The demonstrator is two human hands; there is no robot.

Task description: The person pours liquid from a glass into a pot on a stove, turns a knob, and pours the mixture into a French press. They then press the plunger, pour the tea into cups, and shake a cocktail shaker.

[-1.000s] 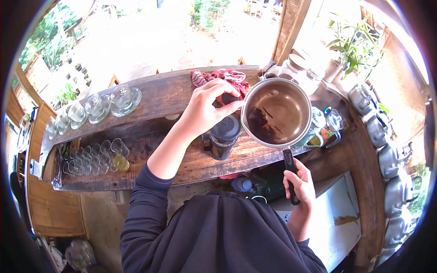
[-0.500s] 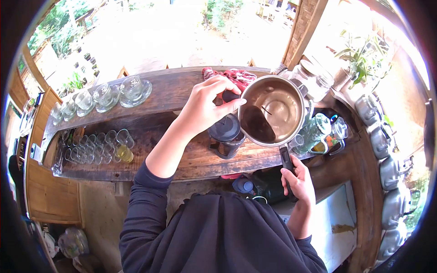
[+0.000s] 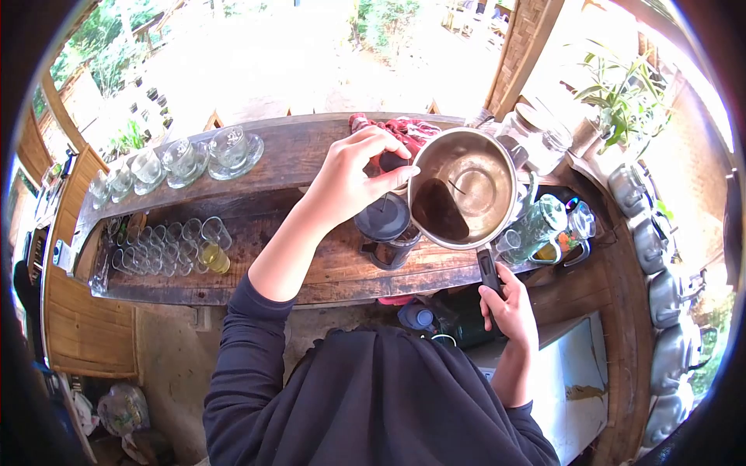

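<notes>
My right hand (image 3: 509,311) grips the black handle of a steel saucepan (image 3: 482,167). The pan is tilted toward the left, and dark liquid (image 3: 437,210) has pooled at its lower left rim. Just under that rim stands a glass French press (image 3: 385,229) with a black lid, on the wooden counter (image 3: 311,268). My left hand (image 3: 353,182) pinches the black knob of the press's plunger, which is raised above the lid. My dark sleeves and hood fill the bottom of the view.
Several small glasses (image 3: 159,248) cluster at the counter's left; one (image 3: 211,256) holds yellow liquid. Glass cups on saucers (image 3: 183,159) line the upper ledge. A red cloth (image 3: 408,128), jars (image 3: 536,136) and a glass jug (image 3: 540,225) sit behind the pan. Metal kettles (image 3: 660,248) line the right side.
The saucepan has tipped further to the left over the press, and the dark liquid has run down to its lower rim. My left hand stays on the plunger knob.
</notes>
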